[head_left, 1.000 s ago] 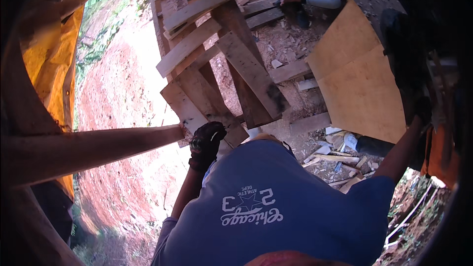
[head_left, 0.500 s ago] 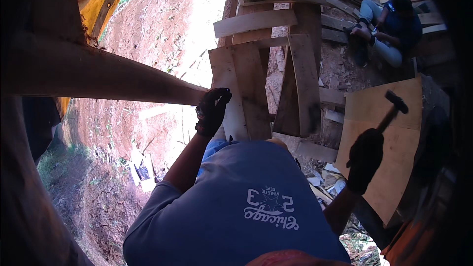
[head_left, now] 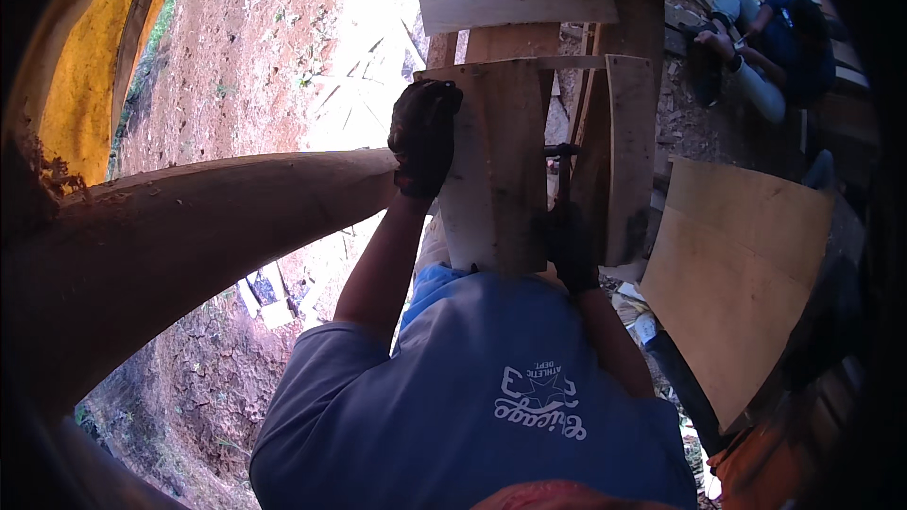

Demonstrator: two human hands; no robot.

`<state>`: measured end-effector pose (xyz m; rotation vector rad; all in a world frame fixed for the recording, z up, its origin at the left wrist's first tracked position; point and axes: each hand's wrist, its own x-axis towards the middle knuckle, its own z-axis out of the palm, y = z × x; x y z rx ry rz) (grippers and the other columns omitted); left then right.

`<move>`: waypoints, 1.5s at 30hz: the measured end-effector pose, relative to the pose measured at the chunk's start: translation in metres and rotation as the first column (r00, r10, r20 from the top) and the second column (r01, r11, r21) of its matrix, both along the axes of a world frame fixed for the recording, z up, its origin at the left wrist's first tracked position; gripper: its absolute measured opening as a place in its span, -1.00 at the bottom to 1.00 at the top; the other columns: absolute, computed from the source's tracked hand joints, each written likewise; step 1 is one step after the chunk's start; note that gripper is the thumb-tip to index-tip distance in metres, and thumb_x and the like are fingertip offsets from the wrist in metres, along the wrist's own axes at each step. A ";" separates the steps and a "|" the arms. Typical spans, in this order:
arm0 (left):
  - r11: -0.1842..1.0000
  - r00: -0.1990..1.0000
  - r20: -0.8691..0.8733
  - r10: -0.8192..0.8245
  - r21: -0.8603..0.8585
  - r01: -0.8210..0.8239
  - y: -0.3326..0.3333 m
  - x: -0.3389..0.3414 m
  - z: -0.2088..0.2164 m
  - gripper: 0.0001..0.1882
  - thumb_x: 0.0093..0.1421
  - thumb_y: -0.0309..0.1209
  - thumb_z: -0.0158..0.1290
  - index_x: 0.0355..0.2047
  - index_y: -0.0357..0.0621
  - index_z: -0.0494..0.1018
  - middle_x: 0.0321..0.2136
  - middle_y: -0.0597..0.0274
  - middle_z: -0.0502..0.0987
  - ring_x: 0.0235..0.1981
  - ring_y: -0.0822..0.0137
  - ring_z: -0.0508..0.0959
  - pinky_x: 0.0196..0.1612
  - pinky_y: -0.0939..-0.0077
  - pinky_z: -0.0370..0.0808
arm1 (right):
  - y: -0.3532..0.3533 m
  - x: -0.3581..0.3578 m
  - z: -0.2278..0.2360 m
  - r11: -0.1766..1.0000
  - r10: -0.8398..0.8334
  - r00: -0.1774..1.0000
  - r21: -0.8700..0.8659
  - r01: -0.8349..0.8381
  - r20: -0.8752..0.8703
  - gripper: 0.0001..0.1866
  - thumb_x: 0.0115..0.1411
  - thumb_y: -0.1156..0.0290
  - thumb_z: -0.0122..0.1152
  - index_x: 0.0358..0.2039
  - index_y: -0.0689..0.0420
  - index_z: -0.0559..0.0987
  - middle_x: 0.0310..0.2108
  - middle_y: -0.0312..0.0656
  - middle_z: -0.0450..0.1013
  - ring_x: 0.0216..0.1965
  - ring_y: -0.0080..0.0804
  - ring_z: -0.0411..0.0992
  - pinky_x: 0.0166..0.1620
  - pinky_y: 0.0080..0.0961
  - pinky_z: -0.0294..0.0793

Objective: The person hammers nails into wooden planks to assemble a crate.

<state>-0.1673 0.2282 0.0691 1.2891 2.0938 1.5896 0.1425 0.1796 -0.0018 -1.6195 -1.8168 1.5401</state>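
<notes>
In a dark glove, my left hand (head_left: pixel 425 137) is closed over the upper left corner of a pale wooden board (head_left: pixel 465 184). This board stands beside a browner board (head_left: pixel 515 165); a thin crosspiece (head_left: pixel 572 62) runs along the top to another upright board (head_left: pixel 631 146) at the right. My gloved right hand (head_left: pixel 567 246) grips a hammer (head_left: pixel 564 175) by its handle. The hammer's head is up, in the gap between the boards, in front of the dark inner wood. The fingertips of my left hand are partly hidden, and small nails there cannot be made out.
A thick wooden pole (head_left: pixel 255 198) reaches in from the left. Loose planks (head_left: pixel 520 8) lie across beams ahead. A plywood sheet (head_left: pixel 742 274) leans at the right. A seated person (head_left: pixel 789 47) is at the far right. Reddish ground (head_left: pixel 255 66) slopes away left.
My right hand has swung the hammer from over the plywood sheet in to the boards. My left hand has moved up to the pale board's top corner. The view has shifted.
</notes>
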 end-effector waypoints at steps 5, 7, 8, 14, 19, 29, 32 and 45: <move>0.994 0.989 0.138 -0.055 0.105 0.041 0.038 -0.007 -0.033 -0.83 0.22 -0.52 0.38 -0.18 -0.12 0.69 -0.16 0.10 0.71 -0.11 0.04 0.68 -0.01 0.15 0.60 | 0.010 -0.009 0.021 0.996 -0.067 0.992 0.058 0.074 -0.107 -0.88 0.34 0.45 0.36 -0.25 0.13 0.55 -0.36 -0.21 0.51 -0.32 -0.41 0.54 -0.20 -0.35 0.54; 0.986 0.994 0.084 -0.068 0.156 0.054 0.039 -0.012 -0.047 -0.84 0.21 -0.48 0.38 -0.19 -0.10 0.70 -0.17 0.09 0.71 -0.12 0.01 0.67 -0.02 0.10 0.59 | 0.010 -0.012 0.024 0.996 -0.064 0.995 0.062 0.069 -0.078 -0.84 0.31 0.45 0.42 -0.25 0.14 0.55 -0.40 -0.23 0.49 -0.35 -0.44 0.51 -0.21 -0.36 0.53; 0.986 0.994 0.083 -0.068 0.154 0.055 0.040 -0.013 -0.050 -0.84 0.21 -0.47 0.38 -0.19 -0.10 0.70 -0.17 0.08 0.71 -0.12 -0.01 0.67 -0.02 0.09 0.59 | 0.011 -0.013 0.024 0.995 -0.065 0.996 0.065 0.069 -0.064 -0.81 0.29 0.45 0.45 -0.25 0.14 0.54 -0.41 -0.24 0.49 -0.36 -0.46 0.50 -0.22 -0.37 0.53; 0.995 0.997 -0.083 0.000 0.097 0.008 0.039 -0.011 -0.060 -0.84 0.19 -0.44 0.38 -0.21 -0.07 0.71 -0.19 0.11 0.72 -0.10 -0.01 0.67 0.00 0.06 0.57 | 0.015 -0.014 0.031 0.990 -0.118 0.990 0.070 0.123 -0.076 -0.77 0.25 0.40 0.52 -0.29 0.14 0.56 -0.43 -0.23 0.51 -0.38 -0.50 0.51 -0.25 -0.35 0.53; 0.999 0.978 -0.210 0.016 0.044 -0.007 0.039 -0.009 -0.047 -0.86 0.21 -0.40 0.37 -0.22 -0.08 0.72 -0.18 0.13 0.71 -0.10 -0.01 0.67 0.02 0.06 0.56 | 0.016 -0.011 0.022 0.990 -0.118 0.993 0.072 0.118 0.002 -0.76 0.28 0.32 0.50 -0.27 0.17 0.60 -0.39 -0.15 0.54 -0.35 -0.24 0.58 -0.22 -0.25 0.55; 0.996 0.997 0.009 0.075 -0.047 -0.074 0.056 -0.013 -0.010 -0.83 0.27 -0.36 0.32 -0.14 -0.04 0.76 -0.17 0.17 0.76 -0.06 0.11 0.70 0.07 0.18 0.61 | 0.020 -0.006 0.012 0.976 -0.119 0.993 -0.182 0.121 0.022 -0.71 0.23 0.27 0.53 -0.25 0.15 0.59 -0.29 -0.13 0.48 -0.25 -0.17 0.55 -0.13 -0.19 0.54; 0.974 0.977 0.049 0.208 -0.102 -0.202 0.069 -0.018 -0.008 -0.82 0.29 -0.37 0.34 -0.12 -0.07 0.77 -0.13 0.16 0.77 -0.05 0.16 0.73 0.08 0.25 0.62 | 0.024 -0.011 0.032 0.934 -0.167 0.986 -0.320 0.161 0.007 -0.72 0.22 0.30 0.53 -0.27 0.13 0.57 -0.30 -0.17 0.46 -0.26 -0.24 0.52 -0.13 -0.22 0.53; 0.973 0.970 0.146 0.196 -0.150 -0.174 0.076 -0.015 0.007 -0.82 0.29 -0.37 0.36 -0.12 -0.10 0.78 -0.07 0.19 0.78 0.02 0.28 0.71 0.13 0.35 0.59 | 0.029 -0.017 0.039 0.965 -0.157 0.987 -0.208 0.161 0.036 -0.72 0.20 0.36 0.56 -0.32 0.11 0.55 -0.42 -0.33 0.44 -0.43 -0.53 0.41 -0.31 -0.40 0.48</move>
